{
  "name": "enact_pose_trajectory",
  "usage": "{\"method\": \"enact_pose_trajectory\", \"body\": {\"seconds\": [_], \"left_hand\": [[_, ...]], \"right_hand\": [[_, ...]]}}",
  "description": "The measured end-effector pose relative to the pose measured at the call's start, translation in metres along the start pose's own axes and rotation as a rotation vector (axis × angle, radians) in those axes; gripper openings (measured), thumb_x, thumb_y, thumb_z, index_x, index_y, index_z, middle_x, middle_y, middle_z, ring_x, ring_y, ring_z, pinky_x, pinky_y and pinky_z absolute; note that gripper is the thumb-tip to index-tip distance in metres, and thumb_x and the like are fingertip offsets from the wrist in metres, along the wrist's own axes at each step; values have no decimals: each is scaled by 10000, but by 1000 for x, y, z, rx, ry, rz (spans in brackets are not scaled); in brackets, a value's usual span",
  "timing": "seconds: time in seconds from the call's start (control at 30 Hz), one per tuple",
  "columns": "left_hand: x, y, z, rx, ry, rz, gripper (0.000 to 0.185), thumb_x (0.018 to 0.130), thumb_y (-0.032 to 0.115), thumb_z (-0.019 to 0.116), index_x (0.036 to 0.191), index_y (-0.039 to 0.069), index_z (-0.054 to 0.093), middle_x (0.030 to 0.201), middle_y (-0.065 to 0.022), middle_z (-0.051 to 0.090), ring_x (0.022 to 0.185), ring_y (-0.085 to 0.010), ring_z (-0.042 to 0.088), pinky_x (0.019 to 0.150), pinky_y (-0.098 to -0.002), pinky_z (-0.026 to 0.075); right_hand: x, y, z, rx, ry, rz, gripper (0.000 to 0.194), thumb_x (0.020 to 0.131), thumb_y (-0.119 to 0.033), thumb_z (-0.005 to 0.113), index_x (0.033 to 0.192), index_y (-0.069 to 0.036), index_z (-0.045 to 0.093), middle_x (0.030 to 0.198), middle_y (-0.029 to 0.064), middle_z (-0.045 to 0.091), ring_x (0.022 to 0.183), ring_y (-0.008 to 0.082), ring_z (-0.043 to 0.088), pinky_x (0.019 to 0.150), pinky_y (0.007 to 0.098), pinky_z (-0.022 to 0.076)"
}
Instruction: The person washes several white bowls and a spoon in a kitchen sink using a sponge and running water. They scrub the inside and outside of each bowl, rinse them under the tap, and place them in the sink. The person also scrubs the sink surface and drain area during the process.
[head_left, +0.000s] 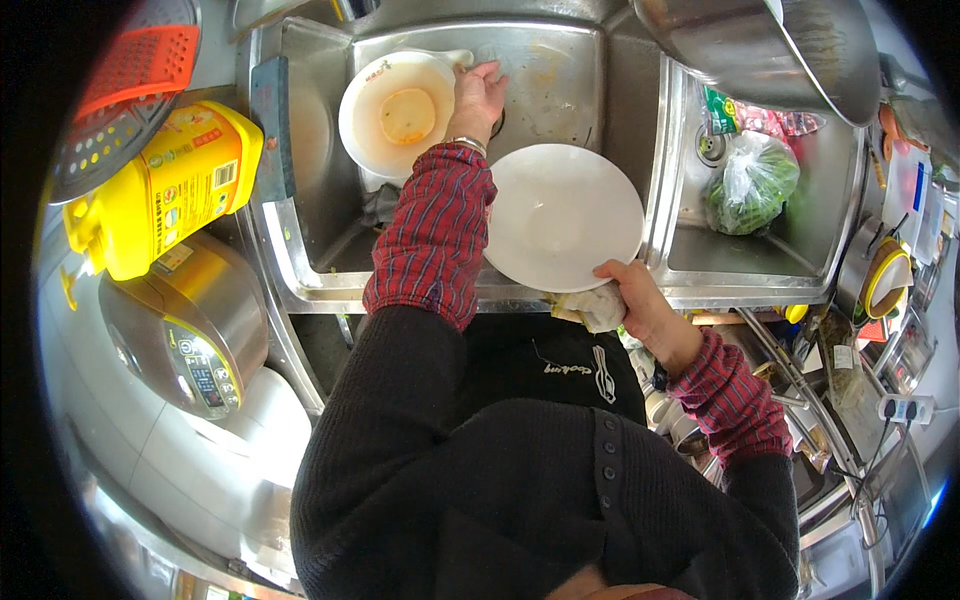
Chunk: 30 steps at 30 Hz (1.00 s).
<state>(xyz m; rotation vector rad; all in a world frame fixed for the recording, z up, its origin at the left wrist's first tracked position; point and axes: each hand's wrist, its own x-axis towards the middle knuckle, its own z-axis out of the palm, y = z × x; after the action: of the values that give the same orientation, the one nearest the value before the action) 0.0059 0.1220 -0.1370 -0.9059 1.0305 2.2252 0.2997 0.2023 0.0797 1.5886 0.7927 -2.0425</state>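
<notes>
My right hand (637, 300) grips the near rim of a large white plate (559, 217), which is tilted over the front of the sink (622, 120). A bunched pale cloth (592, 309) is under the plate's rim, against the same hand. My left hand (478, 97) reaches into the sink at the right side of a white bowl (360, 120); its fingers are apart and I see nothing in them. Murky orange-brown liquid (409, 116) lies in the bowl. Behind it shows a white rounded piece (450, 56), perhaps a spoon handle. A dark cloth (381, 204) lies below the bowl.
The right basin holds a plastic bag of green vegetables (754, 184) and a red-and-green package (757, 120). A large metal pan (750, 45) overhangs it. At left stand a yellow detergent jug (195, 180), a rice cooker (187, 322) and an orange grater (142, 64).
</notes>
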Motion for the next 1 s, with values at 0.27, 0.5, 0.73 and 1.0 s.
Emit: {"method": "enact_pose_trajectory", "body": {"seconds": [0.27, 0.5, 0.73, 1.0], "left_hand": [[-84, 66, -40, 768, -405, -2, 437, 888, 13, 524, 1322, 51, 484, 1212, -171, 601, 1061, -274, 623, 907, -341, 495], [-223, 157, -77, 659, -355, 218, 307, 917, 105, 542, 1212, 21, 562, 1146, -141, 640, 978, -233, 641, 863, -329, 508], [-365, 118, -200, 383, -341, -129, 140, 847, 38, 538, 896, -49, 636, 958, -230, 647, 793, -281, 682, 667, -346, 589], [-230, -67, -353, -80, 201, -199, 330, 966, 228, 498, 1241, 48, 531, 1231, -114, 587, 1138, -277, 564, 942, -407, 493]], "right_hand": [[-6, 4, 1, -37, 18, -43, 338, 808, -62, 548, 1097, 112, 549, 965, 173, 646, 811, 267, 676, 693, 366, 571], [0, 12, -8, -58, 20, -109, 350, 787, -61, 573, 1094, 103, 546, 999, 161, 633, 858, 262, 655, 739, 369, 556], [14, 16, -22, -59, -25, -149, 385, 774, -65, 575, 1126, 85, 538, 1027, 157, 627, 888, 272, 647, 784, 391, 551], [22, 20, -29, 0, -38, -134, 426, 761, -59, 567, 1160, 75, 500, 1042, 152, 608, 939, 268, 641, 834, 403, 550]]}}
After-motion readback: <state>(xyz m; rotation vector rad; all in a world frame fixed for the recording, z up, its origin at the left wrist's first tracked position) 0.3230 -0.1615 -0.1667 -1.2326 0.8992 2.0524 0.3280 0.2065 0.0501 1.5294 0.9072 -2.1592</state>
